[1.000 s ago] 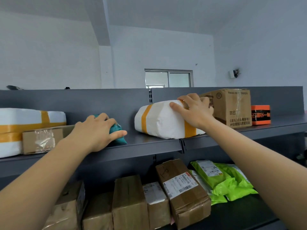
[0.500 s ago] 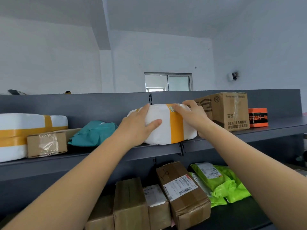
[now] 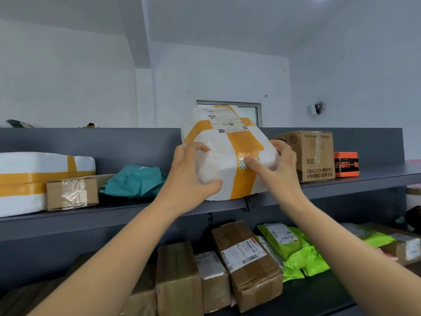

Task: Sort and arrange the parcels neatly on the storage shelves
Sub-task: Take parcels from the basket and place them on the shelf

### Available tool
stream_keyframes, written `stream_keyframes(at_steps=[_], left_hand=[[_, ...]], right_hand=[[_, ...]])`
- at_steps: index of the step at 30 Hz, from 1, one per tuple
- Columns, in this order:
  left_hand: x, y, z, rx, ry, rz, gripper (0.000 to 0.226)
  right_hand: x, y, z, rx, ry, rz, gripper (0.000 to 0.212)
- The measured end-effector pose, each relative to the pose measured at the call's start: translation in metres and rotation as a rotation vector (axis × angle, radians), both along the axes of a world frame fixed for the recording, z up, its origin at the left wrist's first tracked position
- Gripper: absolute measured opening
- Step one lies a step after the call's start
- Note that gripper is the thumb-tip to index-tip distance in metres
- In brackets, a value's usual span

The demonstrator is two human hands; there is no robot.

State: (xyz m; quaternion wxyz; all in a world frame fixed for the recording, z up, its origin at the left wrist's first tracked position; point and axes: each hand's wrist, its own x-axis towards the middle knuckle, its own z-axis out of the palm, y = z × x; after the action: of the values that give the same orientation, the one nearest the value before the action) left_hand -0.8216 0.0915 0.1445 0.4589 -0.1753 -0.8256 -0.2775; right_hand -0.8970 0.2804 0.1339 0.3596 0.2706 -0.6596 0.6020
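Both hands clamp the white foam parcel (image 3: 227, 153): the left hand (image 3: 189, 176) curls round its left corner, the right hand (image 3: 279, 169) its right side. It stands tilted at the upper shelf (image 3: 136, 210) edge. Left of the grip lies a teal bag (image 3: 134, 181); right, a cardboard box (image 3: 312, 156) crowds close. Below, brown boxes (image 3: 248, 263) and green bags (image 3: 296, 258) fill the lower shelf (image 3: 319, 299).

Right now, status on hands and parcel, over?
Left hand and right hand both grip the white parcel. Parcel tilted up on upper shelf. Cardboard box close to its right, teal bag left.
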Motion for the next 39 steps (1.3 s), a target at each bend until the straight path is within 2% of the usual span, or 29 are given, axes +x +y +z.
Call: stream_keyframes(at_steps=[3, 12, 17, 20, 23, 24, 30, 35, 39], left_hand=[[0.001, -0.002, -0.003, 0.012, 0.046, -0.024, 0.063], [0.008, -0.013, -0.001, 0.036, 0.046, -0.032, 0.065], [0.01, -0.02, 0.001, 0.024, -0.013, -0.015, 0.065], [0.007, -0.025, 0.005, -0.023, -0.081, 0.037, 0.071], [0.004, -0.028, 0.005, -0.154, -0.109, 0.121, 0.071], [0.003, -0.028, 0.005, -0.195, -0.124, 0.167, 0.072], [-0.001, -0.028, 0.008, -0.39, -0.1, 0.458, 0.082], [-0.008, -0.025, 0.01, -0.403, -0.151, 0.51, 0.086], [-0.015, -0.017, 0.014, -0.413, -0.185, 0.59, 0.086]], right_hand=[[0.007, -0.003, -0.001, -0.003, 0.055, -0.033, 0.088], [0.02, -0.011, 0.004, 0.049, 0.066, -0.047, 0.081], [0.02, -0.018, 0.003, 0.145, 0.025, -0.039, 0.085], [0.022, -0.024, 0.003, 0.21, -0.055, -0.001, 0.077], [0.024, -0.029, 0.002, 0.24, -0.076, 0.003, 0.047], [0.024, -0.031, 0.002, 0.243, -0.076, -0.004, 0.043], [0.023, -0.039, 0.004, 0.287, -0.072, -0.054, 0.055], [0.008, -0.036, 0.006, 0.427, -0.143, -0.103, 0.073], [-0.009, -0.007, 0.003, 0.47, -0.094, -0.125, 0.074]])
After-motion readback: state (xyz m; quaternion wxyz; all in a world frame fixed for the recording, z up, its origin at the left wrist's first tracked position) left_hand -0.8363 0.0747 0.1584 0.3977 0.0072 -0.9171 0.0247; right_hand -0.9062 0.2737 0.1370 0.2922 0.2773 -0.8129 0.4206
